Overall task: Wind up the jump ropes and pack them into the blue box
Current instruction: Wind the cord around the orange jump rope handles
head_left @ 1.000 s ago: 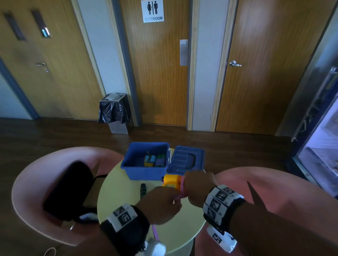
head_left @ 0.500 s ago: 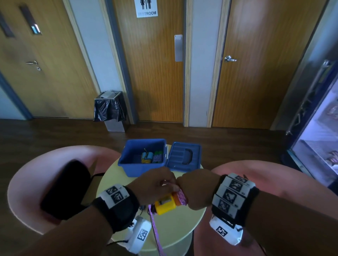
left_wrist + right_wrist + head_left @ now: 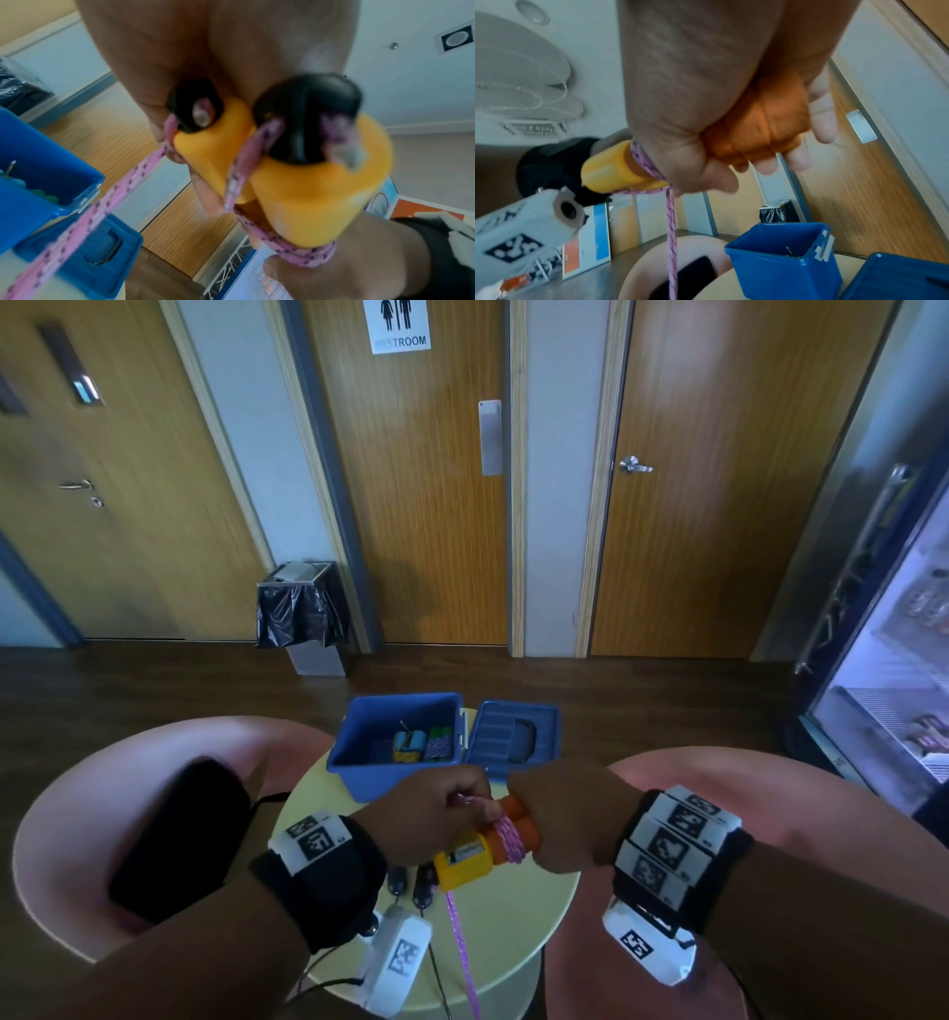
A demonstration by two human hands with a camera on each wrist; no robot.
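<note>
Both yellow-and-orange jump rope handles (image 3: pixel 480 850) lie side by side in my right hand (image 3: pixel 560 819), which grips their orange ends (image 3: pixel 759 130) above the round table. A few turns of the pink rope (image 3: pixel 508 839) circle the handles. My left hand (image 3: pixel 436 814) pinches the pink rope (image 3: pixel 120 194) just left of them. The loose rope (image 3: pixel 459 947) hangs down past the table edge. The open blue box (image 3: pixel 395 747) stands at the table's far side with two wound ropes (image 3: pixel 423 744) inside. Its lid (image 3: pixel 516 734) lies flat to the right.
The pale yellow table (image 3: pixel 524 932) stands between two pink chairs (image 3: pixel 67 819); the left one has a black bag (image 3: pixel 179 834) on it. A dark pair of handles (image 3: pixel 411 886) lies on the table under my left wrist. A lined bin (image 3: pixel 303 608) stands by the doors.
Both hands rose and came toward me with the handles. The handles turned and more pink rope now circles them. My view tilted down slightly.
</note>
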